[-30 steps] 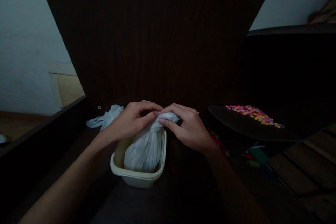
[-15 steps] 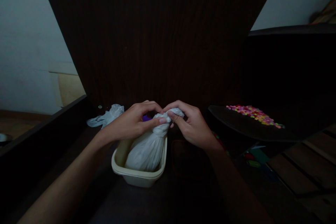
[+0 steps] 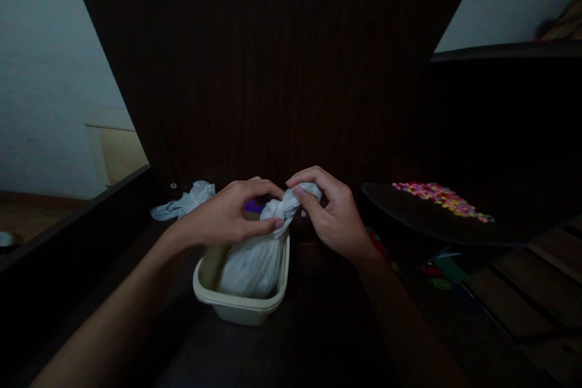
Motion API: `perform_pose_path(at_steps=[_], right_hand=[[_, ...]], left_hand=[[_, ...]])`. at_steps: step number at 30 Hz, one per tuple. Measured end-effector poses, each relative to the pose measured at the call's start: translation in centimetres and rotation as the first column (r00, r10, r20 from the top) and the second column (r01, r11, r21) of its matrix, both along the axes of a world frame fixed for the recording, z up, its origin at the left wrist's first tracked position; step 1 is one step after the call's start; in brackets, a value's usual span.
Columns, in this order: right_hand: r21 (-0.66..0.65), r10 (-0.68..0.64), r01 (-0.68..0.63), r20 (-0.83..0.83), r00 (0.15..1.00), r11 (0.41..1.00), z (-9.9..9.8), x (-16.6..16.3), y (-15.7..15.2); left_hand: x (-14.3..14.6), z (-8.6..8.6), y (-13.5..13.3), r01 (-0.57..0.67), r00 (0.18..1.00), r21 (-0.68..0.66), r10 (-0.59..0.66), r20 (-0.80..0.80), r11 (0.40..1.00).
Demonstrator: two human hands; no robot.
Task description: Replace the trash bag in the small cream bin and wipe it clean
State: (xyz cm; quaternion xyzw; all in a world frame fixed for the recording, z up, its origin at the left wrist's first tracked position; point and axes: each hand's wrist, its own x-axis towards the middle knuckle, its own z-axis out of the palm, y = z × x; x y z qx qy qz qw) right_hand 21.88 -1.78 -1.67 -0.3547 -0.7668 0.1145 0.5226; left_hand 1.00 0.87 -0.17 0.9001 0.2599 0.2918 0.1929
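A white plastic bag (image 3: 254,267) with a rounded, filled lower part lies in a cream rectangular tub (image 3: 240,312). Its neck is twisted into a knot above the tub's right side. My left hand (image 3: 231,212) grips the knot between thumb and fingers. The gathered top end of the bag is pinched in my right hand (image 3: 331,212), just right of the knot. Something purple (image 3: 253,205) shows behind my left hand, partly hidden. What fills the bag cannot be made out.
Another crumpled pale plastic bag (image 3: 193,199) lies to the left by the upright dark panel (image 3: 273,73). Several small pink, red and yellow pieces (image 3: 441,199) rest on a dark curved shelf (image 3: 400,218) at right. A raised ledge (image 3: 91,212) borders the left side.
My right hand has shifted slightly up with the bag's top end, drawing it out from the knot. The fingers of my left hand have spread a little around the knot.
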Motion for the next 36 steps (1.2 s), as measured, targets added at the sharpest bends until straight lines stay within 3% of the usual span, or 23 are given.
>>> perform_pose_path(at_steps=[4,14,21,26,32,36], right_hand=[[-0.094,-0.018,0.015,-0.025,1.0,0.995,0.0,-0.1,0.0],[-0.119,-0.132,0.133,0.017,0.991,0.984,0.8,1.4,-0.2],[-0.288,0.002,-0.036,-0.117,0.993,0.957,0.4,0.7,-0.1],[-0.238,-0.021,-0.014,-0.147,0.989,0.971,0.2,-0.4,-0.4],[-0.178,-0.1,0.069,-0.175,0.979,0.982,0.6,-0.2,-0.1],[-0.211,-0.162,0.108,-0.254,0.954,0.971,0.8,0.4,0.1]], left_hand=[[0.0,0.0,-0.1,-0.02,1.0,-0.006,0.021,0.019,1.0],[-0.2,0.2,0.1,0.026,0.999,0.033,-0.025,-0.026,0.999],[0.1,0.3,-0.2,-0.022,0.999,-0.078,0.025,0.028,0.997],[0.9,-0.2,-0.4,0.012,0.989,-0.252,0.025,0.144,0.968],[0.9,-0.7,-0.3,0.076,0.991,-0.26,-0.045,0.125,0.962],[0.6,-0.1,-0.6,0.026,0.999,-0.186,-0.031,-0.027,0.982]])
